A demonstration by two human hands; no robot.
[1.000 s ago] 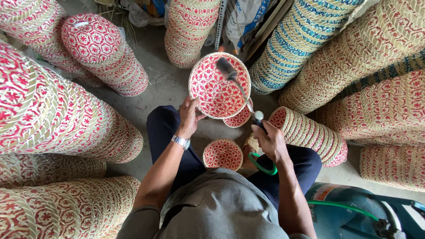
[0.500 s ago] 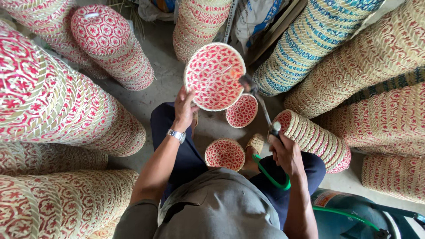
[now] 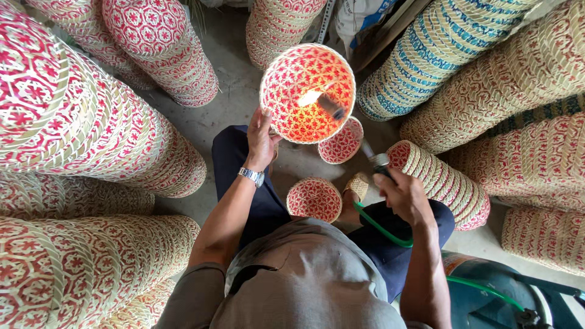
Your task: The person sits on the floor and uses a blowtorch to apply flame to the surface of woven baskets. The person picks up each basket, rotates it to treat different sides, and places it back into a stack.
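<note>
My left hand (image 3: 261,140), with a metal wristwatch on the wrist, grips the lower left rim of a round woven basket (image 3: 292,79) patterned in red and cream, held up with its inside facing me. My right hand (image 3: 402,196) is shut on the handle of a gas torch (image 3: 373,159) fed by a green hose (image 3: 381,228). The torch's nozzle (image 3: 332,105) reaches into the basket, where a bright flame (image 3: 309,97) lights the weave orange. Two smaller red-and-cream baskets (image 3: 314,199) (image 3: 341,144) lie on the floor between my knees and the raised basket.
Tall stacks of nested woven baskets ring me: red and cream stacks on the left (image 3: 91,128) and right (image 3: 445,186), a blue and cream stack (image 3: 426,55) at the upper right. A gas cylinder (image 3: 487,292) stands at the lower right. Grey concrete floor (image 3: 231,103) shows ahead.
The left hand has lifted the basket higher and turned its inside toward me. The torch nozzle has moved into the basket and a flame now burns inside it.
</note>
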